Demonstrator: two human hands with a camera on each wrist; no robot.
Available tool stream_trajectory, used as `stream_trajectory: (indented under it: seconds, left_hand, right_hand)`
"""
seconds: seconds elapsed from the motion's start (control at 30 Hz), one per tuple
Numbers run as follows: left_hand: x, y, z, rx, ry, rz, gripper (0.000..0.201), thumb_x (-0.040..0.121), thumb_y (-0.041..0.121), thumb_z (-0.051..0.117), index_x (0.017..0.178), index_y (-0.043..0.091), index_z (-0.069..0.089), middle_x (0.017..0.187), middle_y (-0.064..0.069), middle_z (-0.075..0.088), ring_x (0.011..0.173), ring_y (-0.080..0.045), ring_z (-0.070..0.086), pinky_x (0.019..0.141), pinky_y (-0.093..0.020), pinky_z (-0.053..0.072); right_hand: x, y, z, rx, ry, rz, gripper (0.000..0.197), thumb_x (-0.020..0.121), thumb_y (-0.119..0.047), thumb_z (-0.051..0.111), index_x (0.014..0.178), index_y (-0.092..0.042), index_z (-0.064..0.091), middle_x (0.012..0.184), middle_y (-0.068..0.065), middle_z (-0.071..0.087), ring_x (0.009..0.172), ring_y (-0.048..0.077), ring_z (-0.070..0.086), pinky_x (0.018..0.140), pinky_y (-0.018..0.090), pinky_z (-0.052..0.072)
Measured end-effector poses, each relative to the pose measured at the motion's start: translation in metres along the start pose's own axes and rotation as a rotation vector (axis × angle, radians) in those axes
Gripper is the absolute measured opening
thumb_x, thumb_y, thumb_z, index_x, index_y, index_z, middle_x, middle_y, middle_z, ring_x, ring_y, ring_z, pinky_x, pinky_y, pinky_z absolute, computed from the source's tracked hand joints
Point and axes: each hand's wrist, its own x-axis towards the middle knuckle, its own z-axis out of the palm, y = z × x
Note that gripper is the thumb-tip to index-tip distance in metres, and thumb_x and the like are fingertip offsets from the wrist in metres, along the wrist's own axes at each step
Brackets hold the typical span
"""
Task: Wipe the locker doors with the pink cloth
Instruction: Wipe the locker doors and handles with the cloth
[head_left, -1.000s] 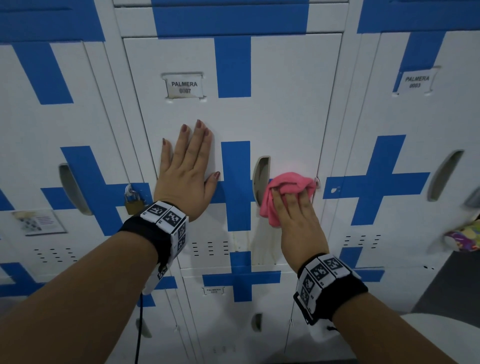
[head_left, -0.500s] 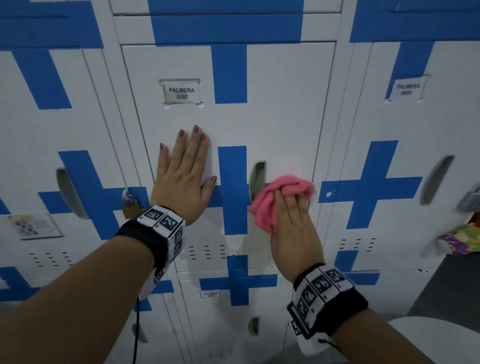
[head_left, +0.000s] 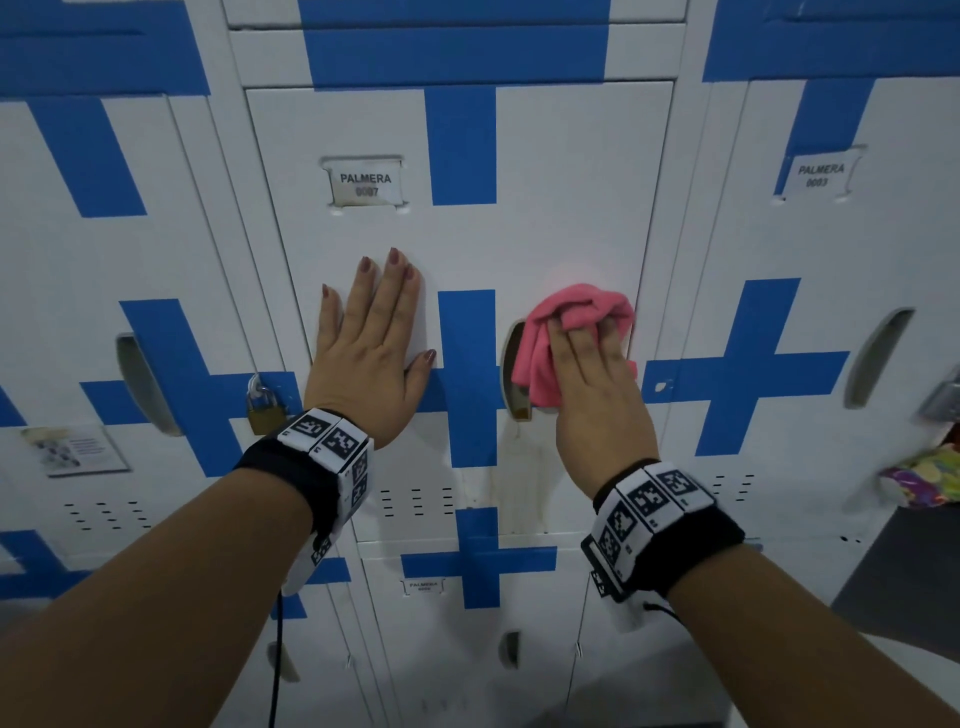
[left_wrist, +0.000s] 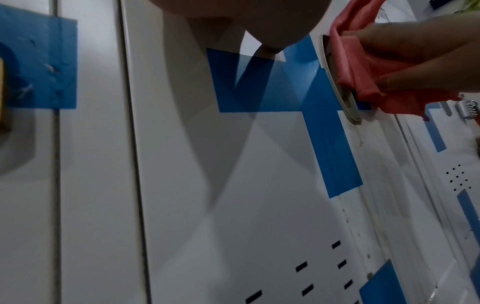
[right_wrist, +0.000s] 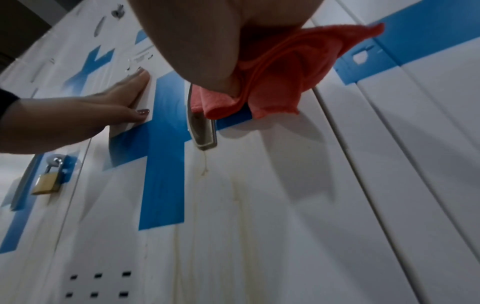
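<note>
The pink cloth (head_left: 576, 306) is bunched against the white locker door (head_left: 545, 208), just right of its recessed handle (head_left: 511, 364). My right hand (head_left: 592, 374) presses it to the door; the fingers lie over it and the thumb pinches it from below. The left wrist view shows the cloth (left_wrist: 363, 67) caught between the thumb and fingers of that right hand (left_wrist: 420, 51). My left hand (head_left: 369, 343) lies flat on the same door, left of the blue cross, fingers straight. From the right wrist, the cloth (right_wrist: 285, 72) hangs over the top of the handle (right_wrist: 202, 131).
A brass padlock (head_left: 266, 410) hangs on the locker to the left. A name label (head_left: 366, 182) sits above my left hand. Yellowish streaks (right_wrist: 233, 205) run down the door below the handle. A colourful object (head_left: 924, 478) sticks out at the right edge.
My right hand has slid the cloth upward on the door, from beside the handle's lower part to its top. The left hand has stayed flat in place.
</note>
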Motion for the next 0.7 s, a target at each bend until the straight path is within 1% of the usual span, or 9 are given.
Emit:
stream_trajectory:
  seconds: [0.07, 0.13, 0.27, 0.4, 0.43, 0.5, 0.57, 0.63, 0.7]
  left_hand:
    - [0.000, 0.000, 0.000, 0.001, 0.000, 0.001, 0.073, 0.094, 0.042, 0.031, 0.149, 0.014, -0.009, 0.155, 0.003, -0.017, 0.143, -0.018, -0.016, 0.115, -0.043, -0.013]
    - [0.000, 0.000, 0.001, 0.000, 0.003, 0.002, 0.073, 0.094, 0.042, 0.031, 0.149, 0.014, -0.008, 0.155, 0.003, -0.018, 0.143, -0.018, -0.016, 0.115, -0.043, -0.013]
    - [0.000, 0.000, 0.001, -0.005, 0.003, 0.004, 0.073, 0.094, 0.041, 0.033, 0.149, 0.014, -0.008, 0.155, 0.004, -0.018, 0.143, -0.018, -0.016, 0.115, -0.042, -0.014]
    - [0.000, 0.000, 0.002, -0.007, 0.002, 0.009, 0.074, 0.094, 0.040, 0.033, 0.149, 0.013, -0.008, 0.155, 0.002, -0.017, 0.143, -0.019, -0.016, 0.115, -0.042, -0.015]
    - [0.000, 0.000, 0.001, -0.003, 0.002, 0.009, 0.074, 0.094, 0.040, 0.033, 0.149, 0.013, -0.008, 0.155, 0.002, -0.018, 0.143, -0.018, -0.017, 0.115, -0.042, -0.015]
    - [0.000, 0.000, 0.001, 0.003, 0.002, 0.008, 0.074, 0.094, 0.041, 0.032, 0.149, 0.013, -0.009, 0.154, 0.002, -0.018, 0.143, -0.018, -0.017, 0.115, -0.043, -0.015]
    - [0.000, 0.001, 0.001, 0.001, 0.002, 0.008, 0.074, 0.094, 0.041, 0.032, 0.149, 0.013, -0.009, 0.154, 0.003, -0.019, 0.143, -0.018, -0.017, 0.115, -0.043, -0.014]
    - [0.000, 0.001, 0.001, -0.003, -0.004, 0.006, 0.074, 0.094, 0.041, 0.032, 0.149, 0.013, -0.010, 0.154, 0.003, -0.019, 0.143, -0.018, -0.017, 0.115, -0.043, -0.014]
    - [0.000, 0.000, 0.001, -0.003, -0.006, 0.004, 0.074, 0.094, 0.041, 0.032, 0.149, 0.014, -0.010, 0.154, 0.003, -0.020, 0.143, -0.018, -0.019, 0.115, -0.044, -0.013]
  right_hand:
    - [-0.007, 0.000, 0.006, 0.020, -0.014, -0.008, 0.083, 0.078, 0.010, 0.047, 0.151, -0.015, 0.015, 0.159, 0.003, 0.007, 0.142, 0.024, -0.009, 0.114, 0.051, 0.023]
    - [-0.017, 0.002, 0.014, 0.027, -0.045, -0.009, 0.085, 0.077, 0.012, 0.048, 0.150, -0.016, 0.015, 0.158, 0.003, 0.009, 0.142, 0.025, -0.009, 0.111, 0.052, 0.029]
    - [-0.041, 0.005, 0.030, 0.015, -0.138, -0.010, 0.092, 0.074, 0.014, 0.054, 0.150, -0.019, 0.014, 0.158, 0.003, 0.010, 0.140, 0.025, -0.010, 0.108, 0.052, 0.033]
    - [-0.059, 0.009, 0.042, 0.002, -0.177, -0.019, 0.096, 0.069, 0.016, 0.059, 0.149, -0.016, 0.016, 0.156, 0.005, 0.018, 0.140, 0.029, 0.000, 0.104, 0.053, 0.038]
    - [-0.062, 0.010, 0.044, -0.006, -0.179, -0.021, 0.097, 0.067, 0.015, 0.061, 0.148, -0.016, 0.018, 0.155, 0.006, 0.021, 0.139, 0.030, 0.003, 0.101, 0.053, 0.041]
    - [-0.068, 0.011, 0.048, -0.028, -0.168, -0.035, 0.100, 0.059, 0.014, 0.069, 0.145, -0.012, 0.028, 0.151, 0.008, 0.032, 0.137, 0.032, 0.014, 0.092, 0.052, 0.049]
    - [-0.076, 0.012, 0.050, -0.048, -0.181, -0.044, 0.100, 0.054, 0.012, 0.075, 0.142, -0.010, 0.034, 0.146, 0.010, 0.040, 0.134, 0.033, 0.021, 0.085, 0.050, 0.053]
    - [-0.085, 0.012, 0.050, -0.054, -0.224, -0.050, 0.097, 0.053, 0.008, 0.078, 0.140, -0.008, 0.040, 0.143, 0.010, 0.044, 0.133, 0.032, 0.024, 0.085, 0.049, 0.053]
    - [-0.090, 0.011, 0.051, -0.063, -0.257, -0.045, 0.094, 0.053, 0.007, 0.079, 0.139, -0.007, 0.042, 0.143, 0.011, 0.045, 0.132, 0.033, 0.026, 0.088, 0.049, 0.051]
